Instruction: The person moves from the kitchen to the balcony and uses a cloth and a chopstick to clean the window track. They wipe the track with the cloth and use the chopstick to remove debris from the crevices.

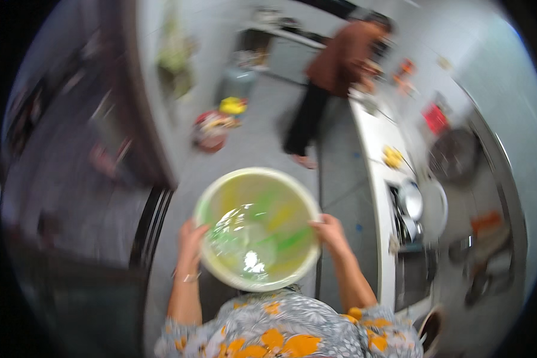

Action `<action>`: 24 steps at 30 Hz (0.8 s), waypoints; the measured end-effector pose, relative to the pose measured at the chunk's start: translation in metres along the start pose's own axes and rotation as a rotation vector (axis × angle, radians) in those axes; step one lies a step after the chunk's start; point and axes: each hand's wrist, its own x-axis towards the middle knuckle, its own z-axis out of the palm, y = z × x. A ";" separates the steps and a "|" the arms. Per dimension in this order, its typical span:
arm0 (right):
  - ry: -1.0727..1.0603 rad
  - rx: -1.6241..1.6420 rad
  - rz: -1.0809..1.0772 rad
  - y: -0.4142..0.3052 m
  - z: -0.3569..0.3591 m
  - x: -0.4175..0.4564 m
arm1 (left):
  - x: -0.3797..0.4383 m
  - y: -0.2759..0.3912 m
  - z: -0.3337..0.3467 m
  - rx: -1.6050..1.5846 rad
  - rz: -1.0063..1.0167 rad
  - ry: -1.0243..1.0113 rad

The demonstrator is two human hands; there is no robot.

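Note:
A large round pale basin point(255, 286) with green and yellow patches inside is held out in front of my body. Bright glints shine on its bottom, as on water or a glossy surface; I cannot tell which. On the left side of the rim, my left hand point(192, 239) grips with the thumb over the edge; a bracelet circles that wrist. My right hand point(331, 232) clasps the opposite side of the rim the same way. Below the basin shows my floral shirt point(286, 331).
Another person point(340, 62) leans over the white counter point(367, 134) ahead to the right. A sink point(391, 197) holds bowls. Yellow items point(392, 156) lie on the counter. A red tub point(210, 134) and a gas cylinder point(237, 83) stand on the floor. A doorway track point(152, 223) runs at left.

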 end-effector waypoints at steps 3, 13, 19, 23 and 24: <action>-0.203 -0.092 0.007 -0.011 0.075 0.058 | 0.024 0.025 -0.059 0.193 0.014 0.195; -0.615 -0.342 -0.154 -0.090 0.294 0.133 | 0.039 0.103 -0.155 0.301 -0.079 0.713; -0.802 -0.309 -0.299 -0.166 0.429 0.147 | 0.036 0.157 -0.220 0.187 0.020 0.859; -0.982 -0.284 -0.194 -0.209 0.511 0.149 | 0.035 0.177 -0.285 0.225 0.046 1.091; -0.952 -0.380 -0.252 -0.213 0.530 0.152 | 0.048 0.183 -0.295 0.161 0.130 1.077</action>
